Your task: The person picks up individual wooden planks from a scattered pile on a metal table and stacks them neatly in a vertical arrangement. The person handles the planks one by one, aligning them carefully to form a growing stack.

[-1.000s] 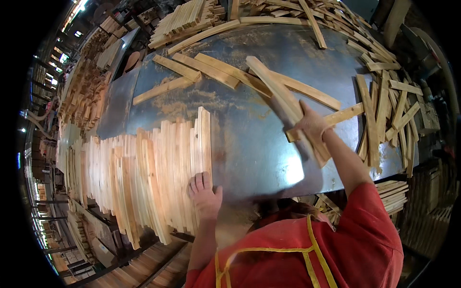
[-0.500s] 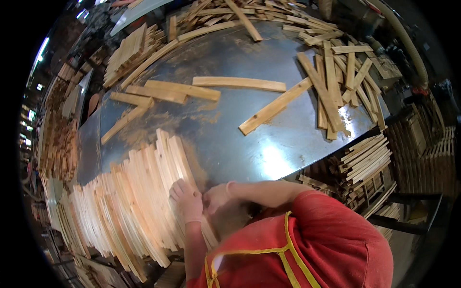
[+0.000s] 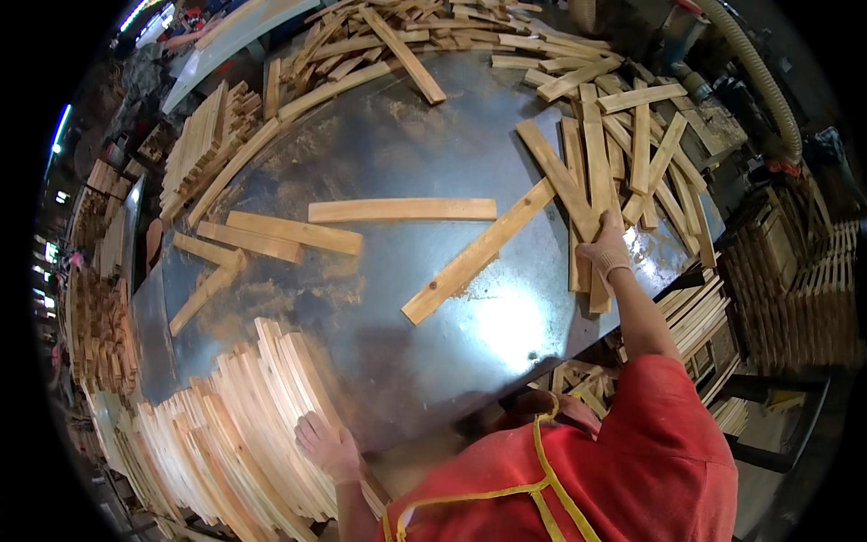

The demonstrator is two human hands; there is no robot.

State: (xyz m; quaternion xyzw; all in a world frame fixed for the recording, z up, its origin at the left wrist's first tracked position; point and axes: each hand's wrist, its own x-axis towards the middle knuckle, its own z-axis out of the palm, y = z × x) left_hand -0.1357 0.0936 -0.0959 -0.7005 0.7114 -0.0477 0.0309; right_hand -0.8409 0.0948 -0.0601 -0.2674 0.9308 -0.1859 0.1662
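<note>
My right hand (image 3: 607, 247), in a pale glove with a cuff at the wrist, reaches out to the loose pile at the right of the metal table. Its fingers and thumb close round the near end of a slanting wooden slat (image 3: 553, 172), which lies across other slats. My left hand (image 3: 327, 449) rests with its fingers stretched out on the right side of a row of pale slats (image 3: 244, 415). Those slats stand packed side by side along the near left of the table.
On the metal table (image 3: 388, 334) lie a diagonal slat (image 3: 479, 251), a crosswise slat (image 3: 402, 210) and several more at the left, among sawdust. Heaped slats (image 3: 433, 36) line the far edge. A ribbed hose (image 3: 759, 77) hangs at the far right; stacked slats (image 3: 695, 316) stand below the right edge.
My right hand has left the pale row beside my left hand and moved far right, onto a slat in the loose pile. My left hand stays on the row. The view has shifted.
</note>
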